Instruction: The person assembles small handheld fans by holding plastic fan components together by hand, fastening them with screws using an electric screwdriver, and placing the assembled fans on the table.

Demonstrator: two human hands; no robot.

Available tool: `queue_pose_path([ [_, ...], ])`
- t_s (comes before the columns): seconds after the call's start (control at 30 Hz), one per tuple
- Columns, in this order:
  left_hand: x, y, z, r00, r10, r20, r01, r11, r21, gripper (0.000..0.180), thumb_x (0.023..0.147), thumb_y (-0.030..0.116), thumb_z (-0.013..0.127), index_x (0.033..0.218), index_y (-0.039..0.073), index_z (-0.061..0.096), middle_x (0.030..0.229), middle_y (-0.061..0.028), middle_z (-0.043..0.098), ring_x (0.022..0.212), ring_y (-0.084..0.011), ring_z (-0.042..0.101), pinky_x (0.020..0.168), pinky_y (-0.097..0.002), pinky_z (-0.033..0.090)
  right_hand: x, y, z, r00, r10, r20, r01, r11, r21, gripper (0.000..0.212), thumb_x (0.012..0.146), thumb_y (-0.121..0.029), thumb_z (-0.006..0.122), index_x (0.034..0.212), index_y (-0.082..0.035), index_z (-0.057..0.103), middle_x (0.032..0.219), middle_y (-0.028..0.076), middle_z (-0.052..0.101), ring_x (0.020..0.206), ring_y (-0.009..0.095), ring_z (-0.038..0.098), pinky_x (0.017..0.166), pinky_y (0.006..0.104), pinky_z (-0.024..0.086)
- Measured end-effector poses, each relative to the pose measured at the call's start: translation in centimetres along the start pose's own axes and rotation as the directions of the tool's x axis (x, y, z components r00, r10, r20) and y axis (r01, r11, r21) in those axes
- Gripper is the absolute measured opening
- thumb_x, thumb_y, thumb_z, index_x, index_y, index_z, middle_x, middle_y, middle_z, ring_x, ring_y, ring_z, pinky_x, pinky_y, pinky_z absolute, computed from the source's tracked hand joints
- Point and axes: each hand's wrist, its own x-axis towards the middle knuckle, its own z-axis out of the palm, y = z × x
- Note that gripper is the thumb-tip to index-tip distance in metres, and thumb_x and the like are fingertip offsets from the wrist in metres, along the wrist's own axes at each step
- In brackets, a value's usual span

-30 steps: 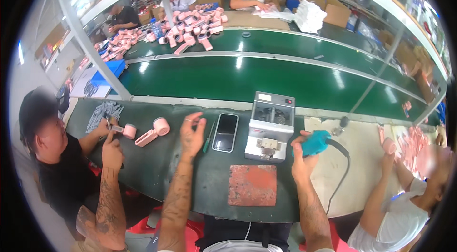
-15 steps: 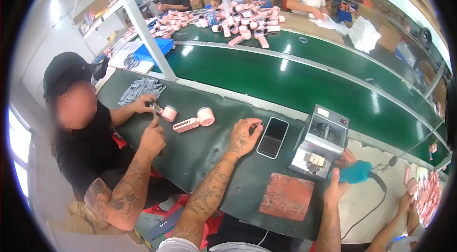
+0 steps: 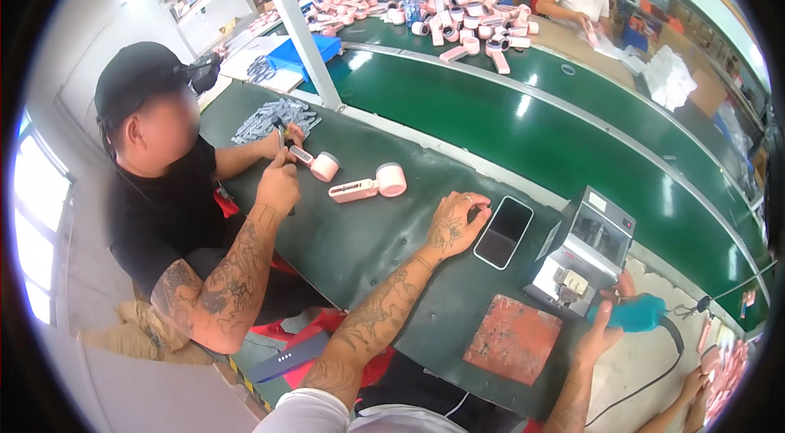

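Observation:
My left hand (image 3: pixel 458 224) rests on the dark green mat just left of a smartphone (image 3: pixel 504 233), its fingers curled and thumb near the index fingertip. Something small and dark may be between those fingertips; I cannot make it out. My right hand (image 3: pixel 595 345) is wrapped around a teal electric screwdriver (image 3: pixel 638 314) with a black cable, thumb on the near side and fingertips on the far side. The screwdriver's front end is by the grey screw feeder (image 3: pixel 585 249). Its tip is hidden. A worn reddish square pad (image 3: pixel 513 339) lies in front of the feeder.
Two pink handheld fans (image 3: pixel 391 180) lie to the left, one in a co-worker's hands (image 3: pixel 282 163) with a tool. Grey parts (image 3: pixel 276 120) are heaped beyond. A green conveyor (image 3: pixel 458 106) runs behind; more fans pile past it. Another person's hands (image 3: pixel 695 388) show at lower right.
My view has swung left, so the scene sits further right. Both my hands keep about the same places beside the phone and feeder. The co-worker's hands on the left have shifted slightly.

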Motion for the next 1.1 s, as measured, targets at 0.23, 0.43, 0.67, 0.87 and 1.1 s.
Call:
queue_pose_path([
  [0.23, 0.1, -0.3, 0.3, 1.0, 0.021, -0.015, -0.021, 1.0, 0.019, 0.021, 0.096, 0.026, 0.069, 0.11, 0.012, 0.074, 0.105, -0.0025, 0.073, 0.101, -0.0232, 0.063, 0.095, -0.0385, 0.045, 0.1, -0.1, 0.0, 1.0, 0.022, 0.009, -0.022, 0.999, 0.029, 0.062, 0.096, -0.044, 0.066, 0.135, 0.003, 0.056, 0.146, 0.014, 0.054, 0.106, 0.021, 0.056, 0.094, 0.0359, 0.047],
  [0.43, -0.1, -0.3, 0.3, 1.0, 0.013, -0.013, -0.013, 1.0, 0.014, 0.021, 0.096, 0.027, 0.069, 0.11, 0.012, 0.075, 0.105, -0.0029, 0.073, 0.101, -0.024, 0.063, 0.096, -0.0385, 0.045, 0.2, -0.1, 0.1, 1.0, 0.015, 0.011, -0.015, 0.999, 0.034, 0.061, 0.095, -0.043, 0.067, 0.134, 0.003, 0.057, 0.146, 0.014, 0.055, 0.107, 0.02, 0.056, 0.094, 0.0357, 0.047],
  [0.67, -0.1, -0.1, 0.3, 0.999, 0.035, -0.028, -0.034, 0.999, 0.033, 0.021, 0.096, 0.028, 0.069, 0.109, 0.012, 0.075, 0.106, -0.0038, 0.073, 0.102, -0.0254, 0.062, 0.096, -0.0395, 0.045, 0.1, -0.3, -0.1, 1.0, 0.025, 0.003, -0.025, 0.999, 0.031, 0.061, 0.095, -0.041, 0.068, 0.133, 0.004, 0.057, 0.145, 0.014, 0.055, 0.106, 0.021, 0.057, 0.093, 0.0354, 0.048],
  [0.87, 0.2, -0.4, 0.2, 0.998, 0.05, -0.033, -0.05, 0.999, 0.011, 0.019, 0.095, 0.027, 0.069, 0.107, 0.012, 0.073, 0.104, -0.0037, 0.072, 0.101, -0.0261, 0.063, 0.094, -0.0417, 0.045, -0.2, 0.9, -0.4, 0.999, 0.045, -0.003, -0.045, 0.999, 0.024, 0.06, 0.094, -0.039, 0.069, 0.133, 0.004, 0.056, 0.144, 0.015, 0.056, 0.104, 0.021, 0.057, 0.092, 0.0359, 0.048],
  [1.1, 0.0, -0.5, 0.5, 0.998, 0.059, -0.034, -0.059, 0.998, 0.022, 0.02, 0.095, 0.027, 0.069, 0.107, 0.012, 0.073, 0.107, -0.0039, 0.073, 0.104, -0.0271, 0.063, 0.095, -0.043, 0.045, -0.1, 0.0, -0.2, 0.999, 0.052, 0.0, -0.052, 0.998, 0.048, 0.059, 0.094, -0.039, 0.069, 0.133, 0.004, 0.057, 0.143, 0.015, 0.056, 0.103, 0.021, 0.057, 0.091, 0.0358, 0.048],
])
